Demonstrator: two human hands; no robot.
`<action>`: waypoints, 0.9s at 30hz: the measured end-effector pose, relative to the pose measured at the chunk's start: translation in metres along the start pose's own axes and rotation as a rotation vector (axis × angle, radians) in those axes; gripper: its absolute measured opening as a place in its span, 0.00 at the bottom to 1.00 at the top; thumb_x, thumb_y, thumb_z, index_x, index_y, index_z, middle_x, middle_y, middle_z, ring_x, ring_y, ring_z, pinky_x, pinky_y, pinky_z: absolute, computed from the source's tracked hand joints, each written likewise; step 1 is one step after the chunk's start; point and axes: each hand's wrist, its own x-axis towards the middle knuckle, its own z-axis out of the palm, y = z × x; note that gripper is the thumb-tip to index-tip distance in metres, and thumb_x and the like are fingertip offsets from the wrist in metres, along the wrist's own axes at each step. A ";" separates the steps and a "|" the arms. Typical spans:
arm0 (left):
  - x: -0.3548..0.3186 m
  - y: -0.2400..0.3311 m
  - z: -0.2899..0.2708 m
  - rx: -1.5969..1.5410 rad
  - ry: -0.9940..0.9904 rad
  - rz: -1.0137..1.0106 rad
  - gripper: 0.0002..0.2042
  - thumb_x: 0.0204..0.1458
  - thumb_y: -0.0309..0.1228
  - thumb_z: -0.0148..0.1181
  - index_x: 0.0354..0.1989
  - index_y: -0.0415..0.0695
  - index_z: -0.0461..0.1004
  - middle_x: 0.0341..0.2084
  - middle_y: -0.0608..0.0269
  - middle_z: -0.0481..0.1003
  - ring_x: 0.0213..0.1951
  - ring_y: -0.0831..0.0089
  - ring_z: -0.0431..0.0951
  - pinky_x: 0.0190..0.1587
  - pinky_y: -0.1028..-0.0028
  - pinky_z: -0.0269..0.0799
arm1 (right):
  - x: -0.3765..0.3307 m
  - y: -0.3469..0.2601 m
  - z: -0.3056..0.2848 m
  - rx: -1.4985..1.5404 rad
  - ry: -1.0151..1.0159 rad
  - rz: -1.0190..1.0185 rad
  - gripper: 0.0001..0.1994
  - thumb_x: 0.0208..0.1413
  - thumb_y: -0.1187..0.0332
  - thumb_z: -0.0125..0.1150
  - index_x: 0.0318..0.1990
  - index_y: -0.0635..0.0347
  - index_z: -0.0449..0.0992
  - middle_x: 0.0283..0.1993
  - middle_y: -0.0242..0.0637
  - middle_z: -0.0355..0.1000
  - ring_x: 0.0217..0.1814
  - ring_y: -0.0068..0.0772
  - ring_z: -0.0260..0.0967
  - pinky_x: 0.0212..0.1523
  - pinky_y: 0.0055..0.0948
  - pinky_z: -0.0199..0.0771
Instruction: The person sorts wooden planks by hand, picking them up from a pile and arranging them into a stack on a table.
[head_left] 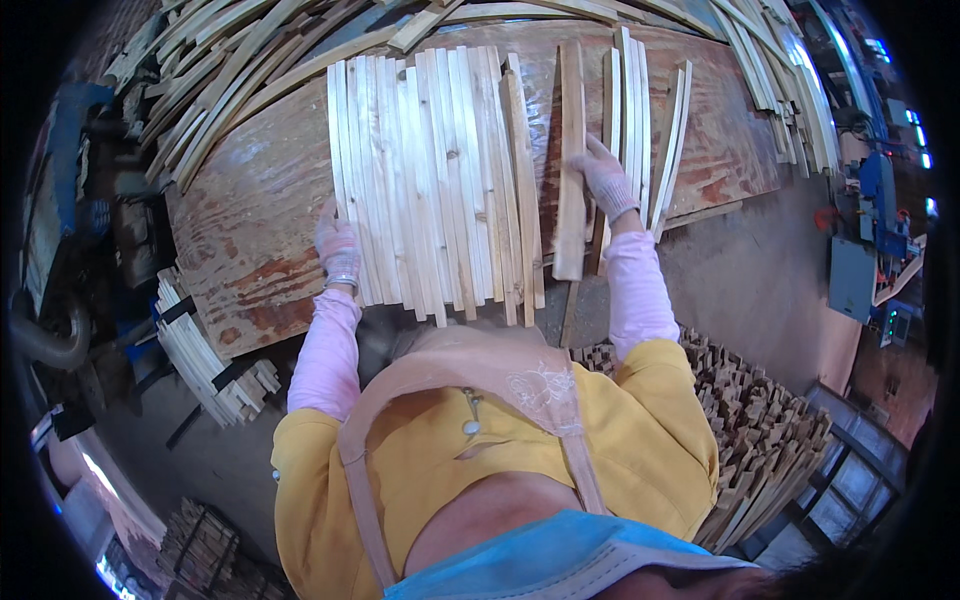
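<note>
A row of pale wooden strips lies side by side on a plywood tabletop. My left hand, in a light knitted glove, rests along the row's left edge with its fingers stretched out. To the right of the row, my gloved right hand grips a browner wooden strip by its right side. That strip appears tilted up on its edge, with a dark gap between it and the row. Just beyond my right hand lie several loose strips, some slightly bowed.
Piles of strips cover the table's far left, and more strips lie at its far right. A bundle sits low on the left. Stacked short wood pieces stand at lower right. A grey machine box is farther right.
</note>
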 end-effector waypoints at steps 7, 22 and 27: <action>-0.001 -0.003 -0.001 -0.062 -0.009 -0.119 0.24 0.58 0.18 0.47 0.64 0.41 0.73 0.56 0.52 0.78 0.56 0.66 0.78 0.62 0.71 0.69 | -0.054 0.042 0.071 -0.392 -0.003 -0.139 0.22 0.66 0.59 0.60 0.63 0.59 0.77 0.57 0.47 0.80 0.58 0.41 0.76 0.63 0.33 0.71; 0.006 -0.003 0.000 0.177 0.077 -0.056 0.20 0.59 0.24 0.49 0.60 0.42 0.77 0.52 0.47 0.81 0.53 0.54 0.80 0.60 0.64 0.72 | -0.024 -0.068 0.121 -0.932 0.152 -0.089 0.28 0.55 0.50 0.63 0.61 0.53 0.74 0.52 0.52 0.79 0.55 0.57 0.77 0.56 0.50 0.75; 0.005 -0.036 0.008 0.087 0.064 -0.072 0.19 0.59 0.27 0.51 0.57 0.43 0.78 0.49 0.46 0.81 0.52 0.48 0.80 0.60 0.59 0.73 | -0.041 -0.095 0.109 -0.707 0.291 -0.308 0.30 0.56 0.56 0.64 0.67 0.53 0.73 0.47 0.48 0.80 0.49 0.36 0.78 0.52 0.37 0.76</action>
